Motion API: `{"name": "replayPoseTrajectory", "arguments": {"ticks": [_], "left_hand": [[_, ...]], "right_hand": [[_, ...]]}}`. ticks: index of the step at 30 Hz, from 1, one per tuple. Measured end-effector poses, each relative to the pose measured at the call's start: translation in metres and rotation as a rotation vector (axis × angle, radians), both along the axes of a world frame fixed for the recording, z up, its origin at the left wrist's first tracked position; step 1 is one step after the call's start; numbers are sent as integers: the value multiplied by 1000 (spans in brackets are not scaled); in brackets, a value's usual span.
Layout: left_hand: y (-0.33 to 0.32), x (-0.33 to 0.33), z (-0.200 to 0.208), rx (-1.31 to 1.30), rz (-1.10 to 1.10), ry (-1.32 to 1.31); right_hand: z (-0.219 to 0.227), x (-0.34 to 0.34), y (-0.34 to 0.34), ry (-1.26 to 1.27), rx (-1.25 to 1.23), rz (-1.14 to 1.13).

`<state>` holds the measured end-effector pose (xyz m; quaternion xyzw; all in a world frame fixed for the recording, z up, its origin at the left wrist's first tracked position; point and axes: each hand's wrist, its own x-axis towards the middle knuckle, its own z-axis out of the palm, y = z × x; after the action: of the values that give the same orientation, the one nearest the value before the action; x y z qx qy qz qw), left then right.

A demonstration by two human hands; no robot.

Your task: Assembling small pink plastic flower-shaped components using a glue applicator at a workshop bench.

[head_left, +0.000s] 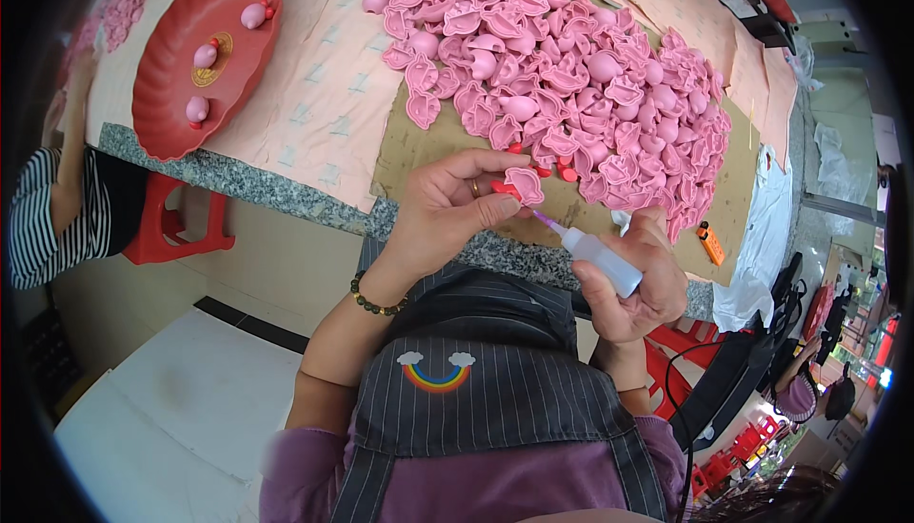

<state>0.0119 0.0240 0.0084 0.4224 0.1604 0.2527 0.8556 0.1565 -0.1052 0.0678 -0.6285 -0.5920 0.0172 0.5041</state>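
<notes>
Between the thumb and fingers of my left hand (452, 201) is a small pink plastic shell piece (524, 186), with a red part (505, 188) next to it at the fingertips. My right hand (647, 280) grips a white squeeze bottle (606, 263) tilted toward the left. Its thin purple nozzle (546, 221) points at the pink piece, at or very near its lower edge; contact I cannot tell. A few small red pieces (566, 169) lie on the brown cardboard (409, 157) just beyond my left fingertips. A large heap of pink shell pieces (562, 66) covers the cardboard's far side.
A red scalloped tray (157, 95) holding three pink-and-red pieces stands at the left. An orange lighter (710, 243) lies right of my right hand, near crumpled white plastic (745, 290). A red stool (176, 228) and another person in a striped top (48, 209) are at far left.
</notes>
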Motion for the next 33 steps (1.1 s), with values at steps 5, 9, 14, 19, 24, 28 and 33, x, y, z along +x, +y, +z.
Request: {"name": "replayPoseTrajectory", "arguments": {"ticks": [5, 9, 14, 19, 24, 28, 33], "left_hand": [[-1, 2, -2, 5, 4, -1], [-1, 1, -3, -40, 8, -23], [0, 1, -6, -85, -13, -38], [1, 0, -7, -79, -12, -31], [1, 1, -6, -87, -13, -32], [1, 1, -6, -79, -4, -24], [2, 0, -6, -62, -44, -40]], "right_hand": [[-2, 0, 0, 9, 16, -5], [-4, 1, -3, 39, 25, -19], [-8, 3, -6, 48, 45, -28], [-10, 3, -7, 77, 53, -47], [-14, 7, -9, 86, 55, -47], [-19, 9, -10, 122, 51, -30], [-13, 1, -9, 345, 46, -91]]}}
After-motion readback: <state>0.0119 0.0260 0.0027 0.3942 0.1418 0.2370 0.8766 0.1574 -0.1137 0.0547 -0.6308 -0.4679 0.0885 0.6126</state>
